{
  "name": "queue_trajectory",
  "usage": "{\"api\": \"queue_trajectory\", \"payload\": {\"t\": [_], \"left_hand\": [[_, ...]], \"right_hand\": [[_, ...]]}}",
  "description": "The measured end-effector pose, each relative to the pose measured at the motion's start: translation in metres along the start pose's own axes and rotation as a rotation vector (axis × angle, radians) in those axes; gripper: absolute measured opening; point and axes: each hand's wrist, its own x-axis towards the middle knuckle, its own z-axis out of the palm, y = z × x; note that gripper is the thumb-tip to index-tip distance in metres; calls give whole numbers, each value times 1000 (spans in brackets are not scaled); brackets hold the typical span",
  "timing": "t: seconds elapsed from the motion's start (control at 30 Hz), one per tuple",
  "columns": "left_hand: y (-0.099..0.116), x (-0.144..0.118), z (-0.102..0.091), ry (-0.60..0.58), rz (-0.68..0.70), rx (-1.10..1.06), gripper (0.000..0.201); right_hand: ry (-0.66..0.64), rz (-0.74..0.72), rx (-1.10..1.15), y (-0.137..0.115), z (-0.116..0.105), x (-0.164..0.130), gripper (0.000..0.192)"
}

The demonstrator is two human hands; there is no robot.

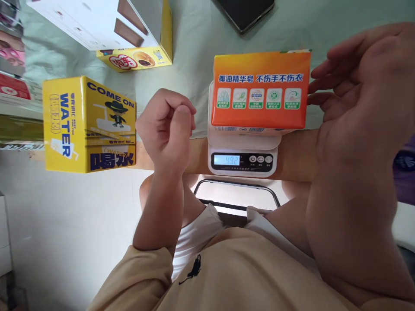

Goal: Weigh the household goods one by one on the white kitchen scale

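An orange pack of soap bars [259, 116] with a row of small icons lies on a white digital kitchen scale [275, 166]. The scale's lit display appears to read 492. To the pack's right is my right hand [366, 86], fingers extended and apart, the fingertips at the pack's edge; I cannot tell whether they touch it. My left hand [168, 127] hovers left of the scale with its fingers curled in and the thumb pressed on them, nothing visible inside. Left of that hand, a yellow box [65, 125] marked WATER stands near the table's front edge.
Behind the yellow box, a white box [94, 26] lies on a yellow snack box [139, 60]. A dark phone-like object [246, 13] rests at the back on the green cloth [191, 43]. Colourful packages [16, 90] line the far left. The table's wooden front edge [197, 155] runs above my lap.
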Motion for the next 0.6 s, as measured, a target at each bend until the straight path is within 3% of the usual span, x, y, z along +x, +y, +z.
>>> {"api": "queue_trajectory", "payload": {"t": [0.1,0.27,0.37,0.47,0.6], "left_hand": [[3,2,1,-83,102,47,20],[-13,8,0,-384,27,57,70],[-21,9,-1,-377,-7,40,80],[-22,8,-1,-374,-19,56,70],[-18,4,6,-362,51,31,60]], "right_hand": [[-26,-7,-24,1,-1,-2,16],[-122,19,-110,11,-5,-2,20],[-225,48,-85,16,-4,-2,28],[-313,52,-43,17,-2,-5,32],[-281,23,-104,20,1,-9,32]]}}
